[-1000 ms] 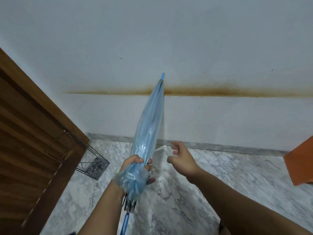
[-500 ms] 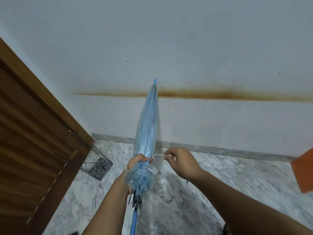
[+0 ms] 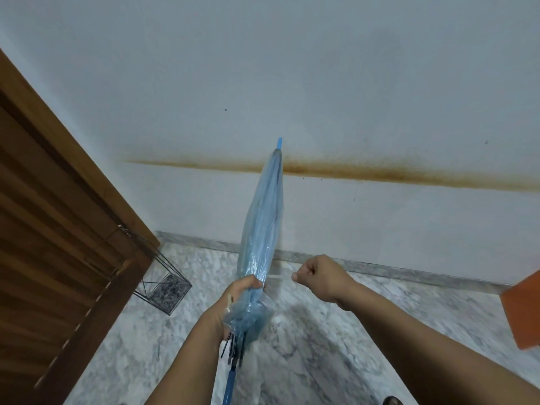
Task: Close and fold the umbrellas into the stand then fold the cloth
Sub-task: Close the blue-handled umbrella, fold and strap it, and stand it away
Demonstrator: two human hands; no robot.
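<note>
Marble floor (image 3: 336, 331), stained white wall (image 3: 321, 83), one wire stand (image 3: 163, 285). Left hand (image 3: 233, 299) grips one closed umbrella (image 3: 263, 229); right hand (image 3: 321, 276) pinches its strap (image 3: 279, 276).

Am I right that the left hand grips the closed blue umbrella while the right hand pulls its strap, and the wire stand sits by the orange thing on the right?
Not quite. The head view shows the wire stand on the left, beside the wooden door. The rest holds: left hand grips the umbrella, right hand pulls the strap.
</note>
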